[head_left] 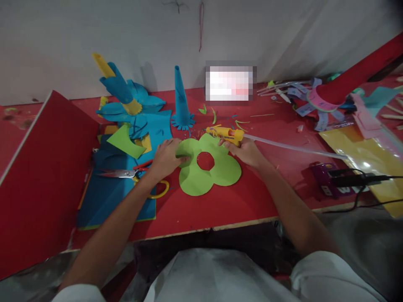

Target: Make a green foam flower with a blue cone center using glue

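Observation:
A green paper flower (pixel 197 184) with rounded petals and a round hole in its middle is spread over the red table. My left hand (pixel 166 157) pinches its left edge, fingers closed. At the upper right petal, my right hand (pixel 244 152) has its thumb and fingertips closed on the paper edge. Just behind these fingers is a yellow glue gun (pixel 226 134), a long clear glue stick (pixel 292 147) running out of its back to the right; whether the hand touches the gun I cannot tell. Scissors (pixel 126 173) with red and yellow handles lie left of my left forearm.
Behind stands a blue paper cone (pixel 181 98) with a fringed base. Further left is a blue and yellow paper flower (pixel 126 96). Green and blue paper scraps (pixel 126 140) lie below it. A red board (pixel 47 180) rises at left; a purple box (pixel 330 180) with black cables sits right.

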Available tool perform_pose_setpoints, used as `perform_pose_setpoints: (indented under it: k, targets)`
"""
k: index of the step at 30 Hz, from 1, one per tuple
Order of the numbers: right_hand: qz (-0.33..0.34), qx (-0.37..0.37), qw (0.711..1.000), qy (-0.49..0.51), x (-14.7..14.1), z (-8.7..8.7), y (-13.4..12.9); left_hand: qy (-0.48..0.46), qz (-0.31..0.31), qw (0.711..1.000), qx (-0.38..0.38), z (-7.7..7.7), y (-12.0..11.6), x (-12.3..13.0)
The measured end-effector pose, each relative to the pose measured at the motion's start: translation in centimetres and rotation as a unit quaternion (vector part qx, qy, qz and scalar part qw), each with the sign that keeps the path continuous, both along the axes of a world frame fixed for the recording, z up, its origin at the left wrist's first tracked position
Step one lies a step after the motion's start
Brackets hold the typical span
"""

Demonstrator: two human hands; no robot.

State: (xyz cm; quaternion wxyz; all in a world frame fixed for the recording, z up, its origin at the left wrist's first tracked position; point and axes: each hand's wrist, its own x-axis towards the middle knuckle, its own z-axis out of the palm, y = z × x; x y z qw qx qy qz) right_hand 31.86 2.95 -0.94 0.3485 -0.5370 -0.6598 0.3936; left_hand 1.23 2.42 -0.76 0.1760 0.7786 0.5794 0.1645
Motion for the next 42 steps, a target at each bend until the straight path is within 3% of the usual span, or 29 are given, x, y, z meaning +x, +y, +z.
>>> perform_pose_setpoints:
  k: [4, 7, 15, 19, 26, 32, 42]
  targets:
    - [0.001, -0.027, 1.0, 0.005, -0.1, -0.6, 0.0, -0.143, 0.005, 0.989, -0.02, -0.3, 0.4, -0.7]
    - [0.028, -0.035, 0.999, 0.006, -0.2, -0.8, 0.0, -0.197, 0.033, 0.98, -0.01, -0.6, 0.9, -1.4]
    - [0.082, 0.025, 0.996, -0.018, -0.7, 0.0, -0.4, -0.11, 0.046, 0.985, 0.124, -0.3, 0.9, -1.0]
    - [0.082, 0.045, 0.993, -0.07, -1.0, 0.4, -0.6, -0.084, 0.063, 0.99, 0.094, -0.2, 0.3, -0.6]
    - [0.164, 0.068, 0.973, -0.144, -1.1, 0.9, -1.0, -0.046, 0.077, 0.994, 0.057, 0.0, 0.2, -0.4]
    - [0.193, 0.107, 0.958, -0.184, -1.4, 0.7, -1.1, -0.042, 0.081, 0.995, 0.05, -0.1, 0.3, -0.2]
    - [0.174, 0.145, 0.94, -0.254, -1.4, 0.1, -1.1, -0.03, 0.08, 0.995, 0.052, -0.3, 0.5, -0.3]
